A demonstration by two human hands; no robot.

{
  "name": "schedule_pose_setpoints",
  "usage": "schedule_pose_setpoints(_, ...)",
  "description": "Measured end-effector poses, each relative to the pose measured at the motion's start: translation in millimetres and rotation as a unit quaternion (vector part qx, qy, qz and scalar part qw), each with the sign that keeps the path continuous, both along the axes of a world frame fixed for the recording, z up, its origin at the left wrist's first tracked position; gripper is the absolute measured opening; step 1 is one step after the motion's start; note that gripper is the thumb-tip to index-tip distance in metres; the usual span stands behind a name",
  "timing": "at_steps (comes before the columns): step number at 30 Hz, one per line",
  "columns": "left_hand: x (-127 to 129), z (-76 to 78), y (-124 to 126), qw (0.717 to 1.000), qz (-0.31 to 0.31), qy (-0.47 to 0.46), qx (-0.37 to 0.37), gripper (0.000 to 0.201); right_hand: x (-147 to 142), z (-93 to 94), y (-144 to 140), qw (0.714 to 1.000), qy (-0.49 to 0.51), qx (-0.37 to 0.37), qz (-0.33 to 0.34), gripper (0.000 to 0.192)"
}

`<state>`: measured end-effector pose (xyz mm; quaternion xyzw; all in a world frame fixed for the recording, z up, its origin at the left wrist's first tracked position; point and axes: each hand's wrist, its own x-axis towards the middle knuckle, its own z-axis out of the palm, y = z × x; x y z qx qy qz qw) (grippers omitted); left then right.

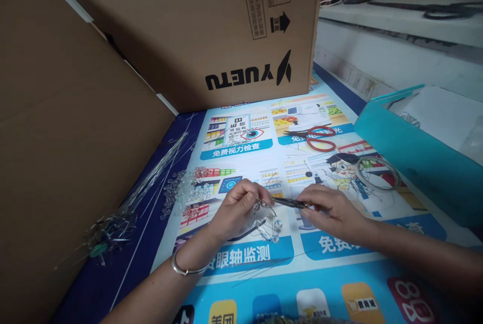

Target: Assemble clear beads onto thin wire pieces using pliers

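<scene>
A small wire-and-bead piece (267,223) sits at the centre of the view, just above the printed poster (339,243) that covers the desk. Clear round beads hang from its thin wire loops. The left hand (237,208) is closed on the upper part of this piece, fingertips pinched around the wire, with a silver bangle (183,267) on the wrist. The right hand (332,213) is closed around dark slim pliers (292,203), whose tip points left and meets the wire right beside the left fingertips.

To the left of the hands lies a loose heap of clear beads (184,190) on the poster. Further left, a bundle of long thin wires (151,183) stretches diagonally along the blue edge of the desk, ending in a tangle near a cardboard panel (68,138). Beyond the hands, red-handled scissors (317,138) rest on the poster, and a thin ring (377,173) lies to the right of them. A large cardboard box (211,27) printed YUETU stands at the back. A teal box (415,158) sits at the right edge.
</scene>
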<state>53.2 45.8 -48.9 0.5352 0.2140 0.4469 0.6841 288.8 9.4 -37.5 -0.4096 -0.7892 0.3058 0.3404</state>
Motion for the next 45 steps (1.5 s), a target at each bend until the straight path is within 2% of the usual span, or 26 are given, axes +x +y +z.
schedule_pose_setpoints(12,0,-0.8,0,1.000,0.011,0.007,-0.011,0.017,1,-3.6,1,1.000,-0.006,-0.014,0.002,0.024)
schedule_pose_setpoints(16,0,-1.3,1,0.995,0.057,0.079,0.015,0.016,1,-3.3,0,1.000,-0.010,-0.008,-0.002,0.024)
schedule_pose_setpoints(21,-1,-0.3,1,0.946,0.163,0.270,0.078,0.016,1,-1.3,1,0.998,-0.041,0.000,-0.054,0.023)
schedule_pose_setpoints(26,-3,-4.5,5,0.914,0.204,0.343,0.072,0.019,5,-4.3,5,0.992,-0.095,0.049,-0.073,0.028)
schedule_pose_setpoints(30,-6,-7.7,9,0.898,0.232,0.368,0.063,0.021,8,-8.2,9,0.970,-0.208,0.111,-0.056,0.029)
schedule_pose_setpoints(34,-12,-6.7,15,0.892,0.243,0.374,0.074,0.023,8,-5.8,11,0.949,-0.293,0.116,-0.026,0.029)
schedule_pose_setpoints(40,-22,-1.7,26,0.884,0.279,0.364,0.091,0.023,6,0.9,12,0.934,-0.337,0.114,-0.023,0.030)
schedule_pose_setpoints(45,-24,-4.3,30,0.889,0.277,0.352,0.095,0.023,4,4.6,12,0.924,-0.353,0.142,-0.033,0.033)
